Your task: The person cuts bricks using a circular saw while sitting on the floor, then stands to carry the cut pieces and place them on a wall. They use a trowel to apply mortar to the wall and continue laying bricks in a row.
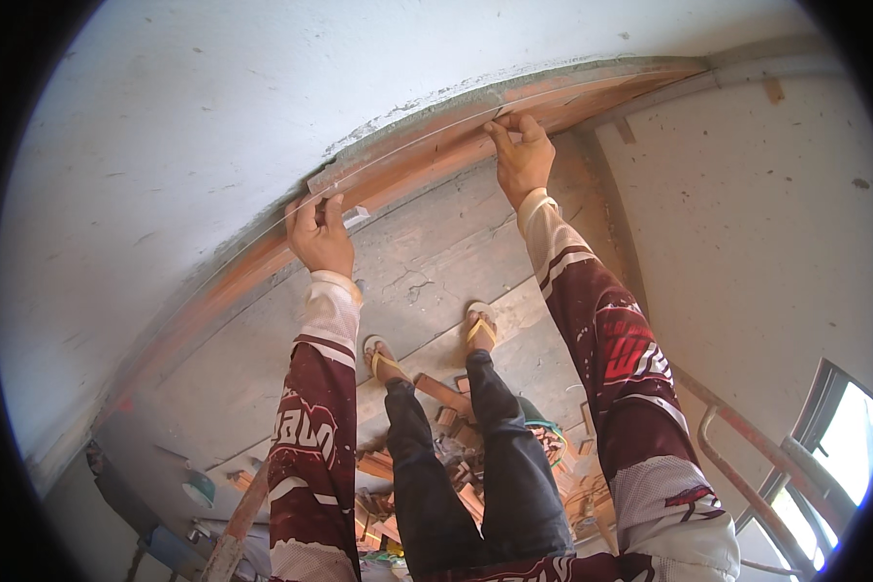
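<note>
A thin white string (pixel 407 142) runs along a reddish ledge (pixel 427 160) at the foot of the pale wall. My left hand (pixel 322 241) is at the ledge's edge, its fingers curled on the string. Beside its thumb is a small whitish block (pixel 357 216). Farther right, my right hand (pixel 524 158) has thumb and forefinger pinched together close to the string. What is between those fingertips is too small to make out. A rough grey mortar strip (pixel 398 131) borders the ledge below the wall.
I stand in sandals on grey planks (pixel 427 242). Below them lie several reddish brick pieces (pixel 446 396) and rubble. Metal railings (pixel 757 436) rise at the lower right, near a window (pixel 849 436). Another rusty bar (pixel 238 529) stands lower left, near a green round object (pixel 199 488).
</note>
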